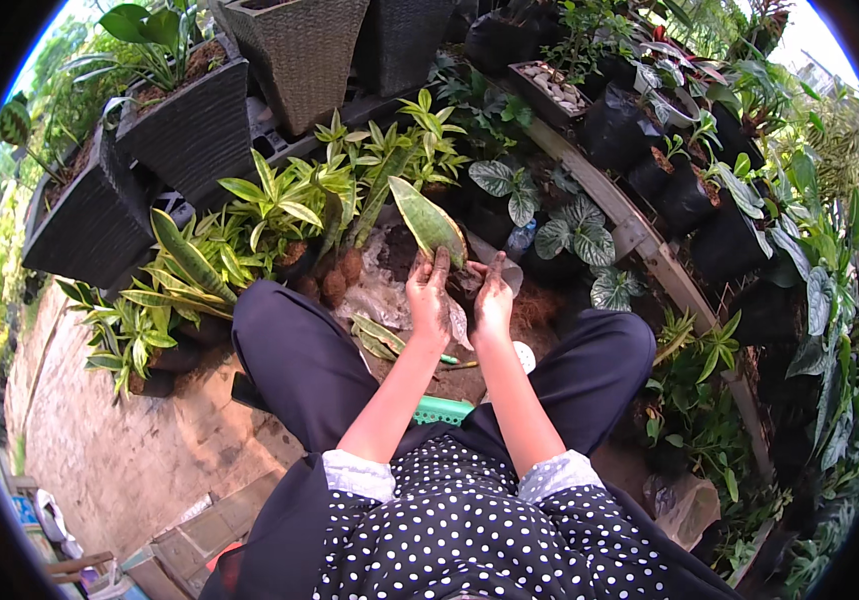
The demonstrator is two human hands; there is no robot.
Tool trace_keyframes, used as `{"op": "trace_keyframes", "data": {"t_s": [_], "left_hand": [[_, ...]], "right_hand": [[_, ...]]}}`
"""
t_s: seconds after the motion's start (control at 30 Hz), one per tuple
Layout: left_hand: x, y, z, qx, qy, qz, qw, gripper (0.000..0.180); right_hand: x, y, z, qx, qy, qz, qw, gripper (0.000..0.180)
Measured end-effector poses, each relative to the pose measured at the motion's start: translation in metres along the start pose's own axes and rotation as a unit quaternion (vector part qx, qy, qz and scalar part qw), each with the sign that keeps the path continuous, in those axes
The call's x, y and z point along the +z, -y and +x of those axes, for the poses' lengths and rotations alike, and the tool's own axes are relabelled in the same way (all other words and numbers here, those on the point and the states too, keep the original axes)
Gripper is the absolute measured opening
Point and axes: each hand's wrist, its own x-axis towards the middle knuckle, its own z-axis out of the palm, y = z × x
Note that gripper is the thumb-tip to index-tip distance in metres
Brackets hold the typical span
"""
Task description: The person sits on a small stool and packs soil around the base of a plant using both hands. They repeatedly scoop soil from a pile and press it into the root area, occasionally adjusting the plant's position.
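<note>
Between my knees, a broad snake plant leaf (427, 222) with pale yellow edges stands tilted, its base between my two hands. My left hand (431, 305) is closed at the leaf's base, with soil-darkened fingers. My right hand (492, 303) curls in from the other side, its fingertips also dirty. What lies between the palms is dark and mostly hidden. Beneath my left wrist rests another yellow-edged leaf (379, 337). A pale, soil-smeared plastic sheet (374, 275) spreads just beyond my left hand.
Variegated leafy plants (284, 205) crowd the front left, below tall dark woven planters (194, 125). Silvery-veined plants (581, 232) and a bottle (521, 240) stand ahead right, beside a wooden rail (654, 265) with black plant bags (619, 130) behind it. A green plastic piece (441, 410) shows between my thighs.
</note>
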Motion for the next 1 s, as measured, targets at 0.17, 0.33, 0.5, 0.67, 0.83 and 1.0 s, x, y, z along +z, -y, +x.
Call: {"op": "trace_keyframes", "data": {"t_s": [0.17, 0.33, 0.5, 0.67, 0.83, 1.0], "left_hand": [[0.005, -0.010, 0.017, 0.003, 0.007, -0.021, 1.000, 0.026], [0.014, 0.011, 0.008, 0.027, 0.009, 0.063, 0.998, 0.025], [-0.006, 0.008, 0.018, -0.026, 0.057, 0.149, 0.987, 0.036], [-0.002, 0.012, 0.031, -0.083, 0.072, 0.065, 0.992, 0.064], [-0.013, 0.024, 0.046, -0.158, 0.119, -0.031, 0.980, 0.072], [0.021, -0.003, 0.020, -0.152, 0.068, 0.030, 0.986, 0.060]], "right_hand": [[-0.001, 0.012, 0.009, -0.204, 0.081, -0.231, 0.948, 0.059], [0.004, 0.000, 0.020, -0.219, 0.031, -0.325, 0.920, 0.071], [-0.009, -0.005, 0.033, -0.103, 0.076, -0.286, 0.950, 0.072], [-0.009, 0.000, 0.026, -0.116, 0.175, -0.188, 0.960, 0.067], [0.000, -0.003, 0.011, -0.298, 0.216, -0.345, 0.864, 0.065], [0.001, 0.014, 0.001, -0.369, 0.111, -0.507, 0.771, 0.065]]}}
